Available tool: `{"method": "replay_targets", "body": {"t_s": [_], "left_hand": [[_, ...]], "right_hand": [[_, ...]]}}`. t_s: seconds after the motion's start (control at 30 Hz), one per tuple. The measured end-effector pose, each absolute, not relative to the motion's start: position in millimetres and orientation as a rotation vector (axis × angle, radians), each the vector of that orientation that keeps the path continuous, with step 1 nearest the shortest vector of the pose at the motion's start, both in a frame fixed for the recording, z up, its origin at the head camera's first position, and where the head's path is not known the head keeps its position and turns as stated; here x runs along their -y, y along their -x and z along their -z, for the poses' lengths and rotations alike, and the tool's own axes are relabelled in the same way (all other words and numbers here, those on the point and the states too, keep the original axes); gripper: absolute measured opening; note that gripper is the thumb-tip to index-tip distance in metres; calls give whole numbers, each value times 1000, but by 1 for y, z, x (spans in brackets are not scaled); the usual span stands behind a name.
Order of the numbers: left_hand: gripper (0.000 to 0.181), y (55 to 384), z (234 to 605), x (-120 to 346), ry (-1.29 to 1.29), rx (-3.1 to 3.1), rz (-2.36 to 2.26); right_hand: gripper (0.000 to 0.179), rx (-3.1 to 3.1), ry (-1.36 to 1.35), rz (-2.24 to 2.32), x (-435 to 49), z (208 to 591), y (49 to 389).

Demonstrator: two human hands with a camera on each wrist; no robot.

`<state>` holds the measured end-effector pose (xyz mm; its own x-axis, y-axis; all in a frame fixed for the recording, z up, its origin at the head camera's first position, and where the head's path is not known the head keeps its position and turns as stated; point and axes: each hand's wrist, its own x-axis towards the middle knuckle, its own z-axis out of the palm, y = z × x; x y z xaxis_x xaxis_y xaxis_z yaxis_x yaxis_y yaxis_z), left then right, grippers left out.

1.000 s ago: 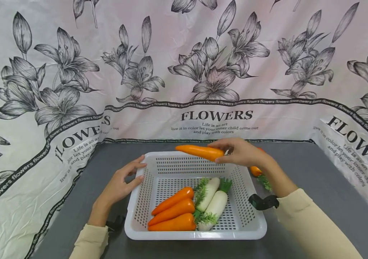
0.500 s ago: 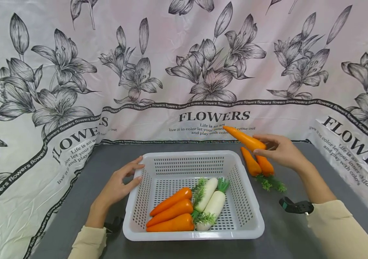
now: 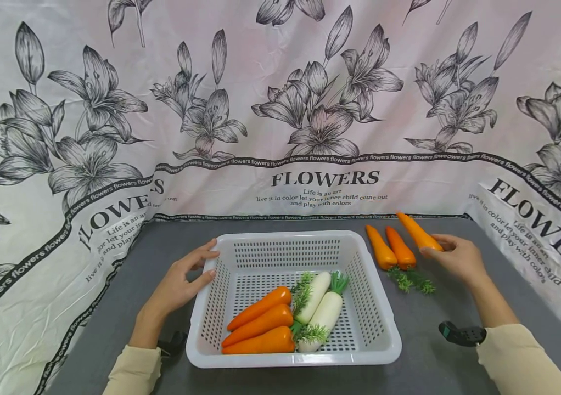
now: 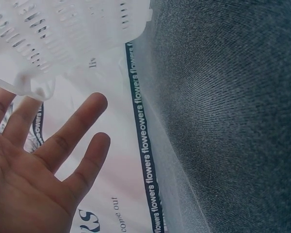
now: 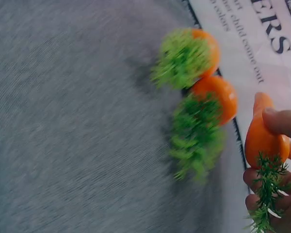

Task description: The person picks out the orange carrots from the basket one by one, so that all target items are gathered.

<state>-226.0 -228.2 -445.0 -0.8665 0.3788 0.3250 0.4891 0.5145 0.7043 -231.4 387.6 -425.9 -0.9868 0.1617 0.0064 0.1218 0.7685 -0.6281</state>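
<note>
Tapering, the held orange carrot [image 5: 262,138] has green fronds [image 5: 270,180].

A dark grey surface [image 3: 421,334] spreads beneath the right grip [image 3: 458,259] and the left grip [image 3: 179,286]. Behind both and to their outer sides hangs a pale cloth [image 3: 221,192] with black line-drawn lilies [image 3: 326,131], a dark lettered border [image 3: 261,161] and the word FLOWERS [image 3: 325,178]. Two white radishes [image 3: 327,318] lie between the grips.
</note>
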Motion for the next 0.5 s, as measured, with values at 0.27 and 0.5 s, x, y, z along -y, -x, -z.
{"method": "replay_targets", "body": {"t_s": [0.27, 0.5], "left_hand": [[40, 227, 447, 230, 770, 2613, 1249], [40, 226, 446, 228, 752, 2620, 1260]], "right_hand": [[77, 2942, 305, -909, -396, 449, 229], [80, 2960, 362, -932, -390, 456, 230]]}}
